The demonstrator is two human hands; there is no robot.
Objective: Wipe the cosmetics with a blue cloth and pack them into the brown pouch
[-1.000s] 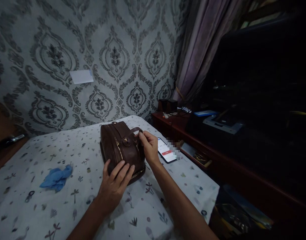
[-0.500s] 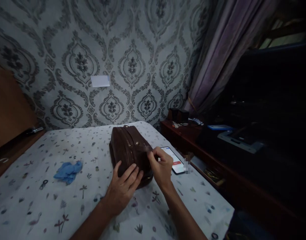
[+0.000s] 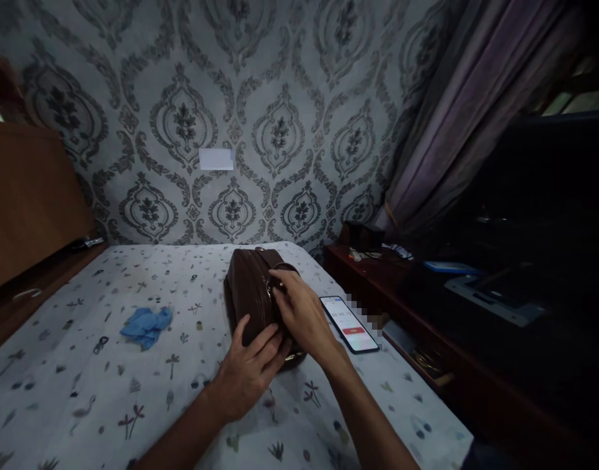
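A brown, glossy toiletry-style bag with a zip along its top lies on the patterned white sheet. My left hand rests on its near end, fingers spread over the surface and thumb on the left side. Bent over the top is my right hand, its thumb and index fingertips close together by the zip. A curved strap shows just above those fingers. Whatever small part they pinch is too hidden to make out. To the right of the bag lies a phone with its screen lit.
A crumpled blue cloth lies left on the sheet. Along the right runs a dark wooden cabinet with a drawer partly out. A patterned wall stands behind, with a purple curtain at right.
My right hand has moved from the strap's near right end to the zip at the top of the bag. My left hand stays on the near end. The whole view has shifted slightly.
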